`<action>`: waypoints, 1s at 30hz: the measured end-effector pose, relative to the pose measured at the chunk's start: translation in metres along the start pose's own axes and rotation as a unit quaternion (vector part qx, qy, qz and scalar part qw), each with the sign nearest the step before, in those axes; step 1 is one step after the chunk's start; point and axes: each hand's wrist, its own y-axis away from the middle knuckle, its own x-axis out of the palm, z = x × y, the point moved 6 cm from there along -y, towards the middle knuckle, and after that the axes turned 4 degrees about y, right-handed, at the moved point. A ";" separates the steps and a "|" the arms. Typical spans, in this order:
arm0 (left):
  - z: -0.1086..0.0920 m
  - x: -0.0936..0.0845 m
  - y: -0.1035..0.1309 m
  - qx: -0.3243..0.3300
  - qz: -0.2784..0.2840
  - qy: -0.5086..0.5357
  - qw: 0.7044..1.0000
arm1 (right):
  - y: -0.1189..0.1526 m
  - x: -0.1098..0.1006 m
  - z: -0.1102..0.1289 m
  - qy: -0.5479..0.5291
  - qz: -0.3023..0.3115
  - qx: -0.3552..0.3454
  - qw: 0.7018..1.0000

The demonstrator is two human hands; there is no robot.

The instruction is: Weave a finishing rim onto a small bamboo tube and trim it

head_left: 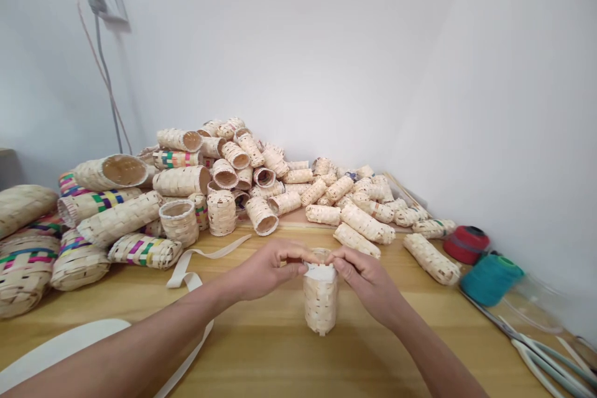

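A small woven cylinder [320,305] of pale strips is held upright over the wooden table, in the middle of the view. A white band runs round its upper part, just under the rim. My left hand [275,267] pinches the rim from the left, thumb on the near side and index finger reaching over the top. On the right side of the same rim, my right hand [361,277] pinches with thumb and index finger. The two sets of fingertips are close together at the opening. The inside of the cylinder is mostly hidden.
Many woven cylinders [181,181] are heaped at the back left, with narrower closed ones [366,224] at the back right. Red thread [466,244], teal thread [492,278] and scissors [536,351] lie at the right. A pale ribbon [186,277] curls across the left of the table [261,360].
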 end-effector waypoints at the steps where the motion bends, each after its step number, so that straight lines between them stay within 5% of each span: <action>1: 0.003 0.001 0.001 -0.016 -0.006 0.006 1.000 | 0.000 0.000 0.001 -0.002 -0.002 0.004 1.000; 5: 0.016 0.003 0.002 -0.066 -0.068 0.022 0.995 | 0.001 0.000 0.003 -0.001 -0.012 0.015 1.000; 11: 0.017 -0.006 0.002 -0.036 -0.157 0.045 0.986 | 0.005 -0.008 0.005 0.049 -0.064 0.034 0.996; 18: 0.019 -0.005 0.002 -0.040 -0.157 0.046 0.986 | 0.004 0.000 0.005 0.023 -0.017 0.017 0.999; 30: 0.016 -0.007 0.004 -0.025 -0.173 0.000 0.985 | 0.004 -0.006 0.013 0.121 -0.052 -0.038 0.991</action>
